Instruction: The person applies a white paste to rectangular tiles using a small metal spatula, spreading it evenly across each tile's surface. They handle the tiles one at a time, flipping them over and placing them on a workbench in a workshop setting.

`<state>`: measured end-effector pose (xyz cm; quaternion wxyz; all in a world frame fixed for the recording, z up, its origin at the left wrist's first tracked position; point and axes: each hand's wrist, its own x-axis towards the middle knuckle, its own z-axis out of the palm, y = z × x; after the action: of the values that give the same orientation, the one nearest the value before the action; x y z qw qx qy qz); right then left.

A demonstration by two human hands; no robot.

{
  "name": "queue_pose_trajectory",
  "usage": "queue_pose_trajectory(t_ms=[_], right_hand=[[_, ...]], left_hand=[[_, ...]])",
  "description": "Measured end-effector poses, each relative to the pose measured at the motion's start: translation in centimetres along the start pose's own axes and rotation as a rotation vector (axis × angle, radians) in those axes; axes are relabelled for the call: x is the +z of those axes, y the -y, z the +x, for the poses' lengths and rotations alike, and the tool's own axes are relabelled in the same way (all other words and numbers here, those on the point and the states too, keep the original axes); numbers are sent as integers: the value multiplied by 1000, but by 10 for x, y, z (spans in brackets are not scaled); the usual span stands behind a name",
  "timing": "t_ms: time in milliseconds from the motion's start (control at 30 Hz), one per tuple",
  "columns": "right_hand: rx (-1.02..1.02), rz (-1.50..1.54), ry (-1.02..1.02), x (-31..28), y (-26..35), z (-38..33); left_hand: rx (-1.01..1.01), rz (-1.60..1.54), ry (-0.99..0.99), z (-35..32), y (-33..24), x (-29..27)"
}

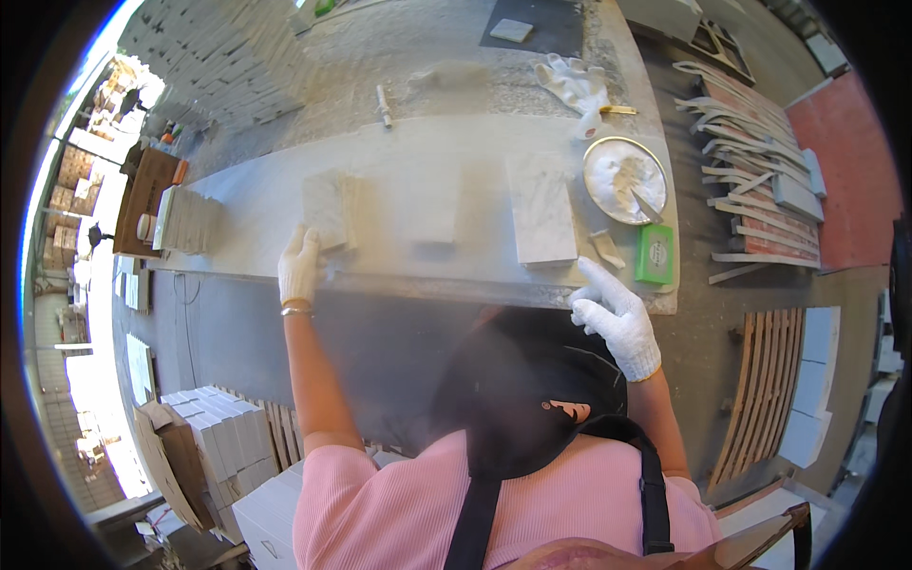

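Observation:
My left hand, in a white knit glove, is closed at the near left corner of a pale marble tile at the left of the worktable. Another tile edge shows beside that one. Haze blurs this part of the picture. My right hand, gloved the same way, hovers by the table's front edge with its forefinger stretched out and the other fingers partly bent. Nothing shows in it. Closest to it are a white marble block or stack of tiles, a small cream-coloured piece and a green box.
A round tin of white paste with a scraper in it stands at the table's right. Behind it lie white gloves. A pale slab lies mid-table. Upright tiles stand at the left end, and a marker-like stick lies farther back.

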<state>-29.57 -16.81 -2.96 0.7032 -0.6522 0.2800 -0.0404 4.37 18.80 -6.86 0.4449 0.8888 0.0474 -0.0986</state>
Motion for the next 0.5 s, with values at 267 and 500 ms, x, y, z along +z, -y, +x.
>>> queue_pose_trajectory(t_ms=[267,500], right_hand=[[19,30,-57,6,2,13],[-57,16,-47,15,-4,17]], left_hand=[[182,-3,102,-57,-75,22],[132,-334,697,-139,-118,141]])
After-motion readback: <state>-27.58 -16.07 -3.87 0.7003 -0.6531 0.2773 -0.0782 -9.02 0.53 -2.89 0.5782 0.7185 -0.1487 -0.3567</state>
